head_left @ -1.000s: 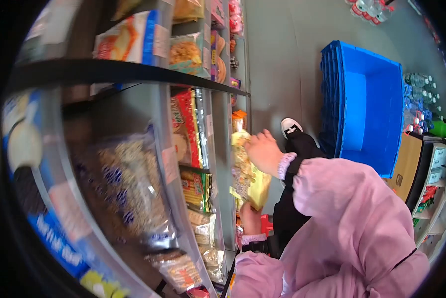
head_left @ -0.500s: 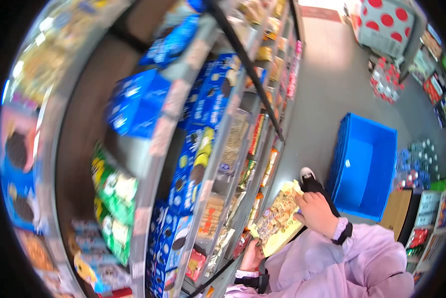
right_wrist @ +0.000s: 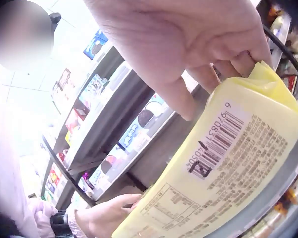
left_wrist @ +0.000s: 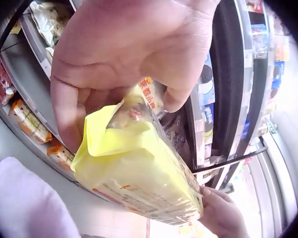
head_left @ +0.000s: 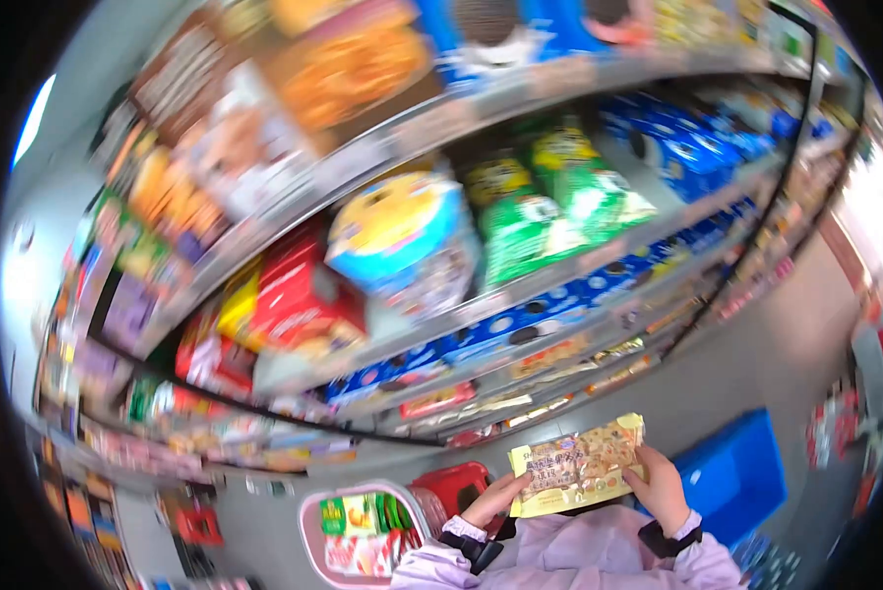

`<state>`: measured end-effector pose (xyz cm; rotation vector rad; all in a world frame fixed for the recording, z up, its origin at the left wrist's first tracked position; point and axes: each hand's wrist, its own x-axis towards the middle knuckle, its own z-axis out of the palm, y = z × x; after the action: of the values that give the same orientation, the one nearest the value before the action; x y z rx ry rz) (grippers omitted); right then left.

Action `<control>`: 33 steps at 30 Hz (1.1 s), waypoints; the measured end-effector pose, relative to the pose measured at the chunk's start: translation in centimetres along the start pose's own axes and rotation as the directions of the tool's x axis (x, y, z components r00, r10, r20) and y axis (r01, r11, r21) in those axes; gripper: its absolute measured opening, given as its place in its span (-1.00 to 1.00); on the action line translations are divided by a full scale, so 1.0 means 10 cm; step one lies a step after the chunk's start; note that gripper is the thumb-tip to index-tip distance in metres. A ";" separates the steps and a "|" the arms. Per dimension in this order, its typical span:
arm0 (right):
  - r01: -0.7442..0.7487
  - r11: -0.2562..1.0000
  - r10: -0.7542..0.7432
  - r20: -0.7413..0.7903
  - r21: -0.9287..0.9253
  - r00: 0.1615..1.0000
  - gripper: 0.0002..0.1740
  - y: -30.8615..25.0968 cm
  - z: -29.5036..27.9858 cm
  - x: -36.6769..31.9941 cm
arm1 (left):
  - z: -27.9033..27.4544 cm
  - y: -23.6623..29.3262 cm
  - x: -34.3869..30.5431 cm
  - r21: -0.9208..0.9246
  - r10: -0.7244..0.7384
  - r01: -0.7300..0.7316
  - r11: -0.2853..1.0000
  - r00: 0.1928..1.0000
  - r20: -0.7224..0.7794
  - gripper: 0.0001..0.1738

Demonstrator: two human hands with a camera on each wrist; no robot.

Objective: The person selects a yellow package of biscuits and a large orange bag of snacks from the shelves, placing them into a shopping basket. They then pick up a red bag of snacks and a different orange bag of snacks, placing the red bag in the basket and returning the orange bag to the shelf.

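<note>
A pale yellow snack bag with a clear printed front is held in front of the torso in the head view. My left hand grips its left end, thumb on the front. Opposite it, my right hand holds the right end, also with the thumb on the front. From the left wrist, the crimped end of the bag shows beneath the palm. The right wrist view shows the back of the bag, with a barcode and small print, and fingers around its far edge.
Shelves of snacks stand ahead, holding green bags and a blue-and-yellow tub-like pack. A pink basket with several packets stands at lower left beside a red container. To the right is a blue crate.
The view has swung from the lower shelves to face the shelving. The bag has moved from beside the low shelf to in front of the torso, both hands still on it. The pink basket has come into view.
</note>
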<state>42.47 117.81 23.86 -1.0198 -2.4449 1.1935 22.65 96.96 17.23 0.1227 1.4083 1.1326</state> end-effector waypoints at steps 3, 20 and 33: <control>0.013 0.996 -0.017 0.044 0.089 0.999 -0.52 0.10 0.13 -0.11 | -0.02 -0.37 -0.12 -0.082 0.183 -0.188 0.979 0.981 -0.070 -0.48; -0.503 0.696 0.354 0.365 0.512 0.861 -0.38 1.10 0.41 -1.41 | 0.64 -1.58 -1.28 0.299 0.298 -0.227 0.927 0.929 -0.220 -0.36; -0.403 0.786 -0.056 0.702 0.470 0.709 -0.45 -0.24 1.17 -2.07 | 0.12 -2.37 -3.06 0.077 0.448 -0.492 0.867 0.702 -0.554 -0.45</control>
<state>50.76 95.67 20.05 -0.6884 -2.0995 2.6055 43.60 64.99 23.20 0.1044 1.9159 1.7531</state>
